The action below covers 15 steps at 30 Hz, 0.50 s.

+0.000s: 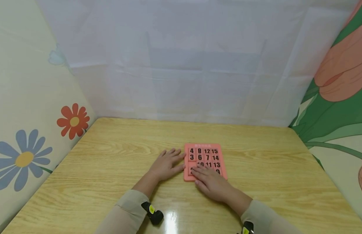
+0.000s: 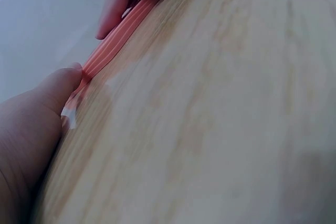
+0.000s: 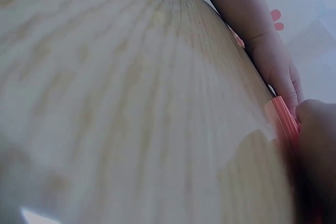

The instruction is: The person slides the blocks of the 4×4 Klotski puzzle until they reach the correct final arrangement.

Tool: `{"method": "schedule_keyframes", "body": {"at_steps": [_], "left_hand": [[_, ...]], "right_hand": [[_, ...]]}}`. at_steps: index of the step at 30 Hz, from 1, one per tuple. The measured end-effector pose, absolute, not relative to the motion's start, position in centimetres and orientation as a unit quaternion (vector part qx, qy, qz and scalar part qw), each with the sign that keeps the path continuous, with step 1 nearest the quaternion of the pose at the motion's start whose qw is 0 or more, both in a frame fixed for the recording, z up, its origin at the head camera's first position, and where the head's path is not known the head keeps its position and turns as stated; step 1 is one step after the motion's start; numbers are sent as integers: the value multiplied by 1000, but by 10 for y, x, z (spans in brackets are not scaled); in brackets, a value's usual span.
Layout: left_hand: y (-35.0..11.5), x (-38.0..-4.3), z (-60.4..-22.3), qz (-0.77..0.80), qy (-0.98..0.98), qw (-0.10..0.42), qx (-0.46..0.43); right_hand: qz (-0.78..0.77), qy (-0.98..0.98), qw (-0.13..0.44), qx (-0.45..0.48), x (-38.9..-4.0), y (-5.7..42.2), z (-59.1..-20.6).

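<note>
A pink sliding number puzzle [image 1: 207, 146] lies flat on the wooden table. Its top row reads 4, 8, 12, 15, and the second 3, 6, 7, 14. In the third row a gap shows at the left, beside 10, 11 and 13. My left hand [image 1: 167, 164] lies palm down with fingers extended, thumb and fingertips at the puzzle's left edge. Over the lower tiles rests my right hand [image 1: 212, 184], its outstretched fingertips on the lower-left tiles, hiding part of the bottom row. In the left wrist view, the left thumb [image 2: 62, 85] meets the puzzle's ridged pink side [image 2: 118, 40].
The wooden table [image 1: 110, 143] stretches around the puzzle on all sides. A white cloth [image 1: 198, 81] hangs behind its far edge. Flower-patterned panels [image 1: 22, 81] stand at left and right. Each sleeve carries a black wrist camera [image 1: 154, 215].
</note>
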<state>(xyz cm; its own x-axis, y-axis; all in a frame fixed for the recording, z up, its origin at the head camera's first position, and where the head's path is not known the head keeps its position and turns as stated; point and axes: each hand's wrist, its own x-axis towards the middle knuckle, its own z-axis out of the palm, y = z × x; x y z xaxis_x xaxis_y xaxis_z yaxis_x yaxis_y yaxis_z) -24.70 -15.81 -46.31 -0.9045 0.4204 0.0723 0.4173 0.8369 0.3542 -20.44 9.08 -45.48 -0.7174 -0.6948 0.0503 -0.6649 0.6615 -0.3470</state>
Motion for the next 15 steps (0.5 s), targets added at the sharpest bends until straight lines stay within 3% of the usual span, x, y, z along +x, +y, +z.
{"method": "schedule_keyframes", "body": {"at_steps": [15], "left_hand": [[-157, -246, -462, 180, 960, 7, 213]], "right_hand": [[-165, 918, 28, -359, -217, 85, -456]]}}
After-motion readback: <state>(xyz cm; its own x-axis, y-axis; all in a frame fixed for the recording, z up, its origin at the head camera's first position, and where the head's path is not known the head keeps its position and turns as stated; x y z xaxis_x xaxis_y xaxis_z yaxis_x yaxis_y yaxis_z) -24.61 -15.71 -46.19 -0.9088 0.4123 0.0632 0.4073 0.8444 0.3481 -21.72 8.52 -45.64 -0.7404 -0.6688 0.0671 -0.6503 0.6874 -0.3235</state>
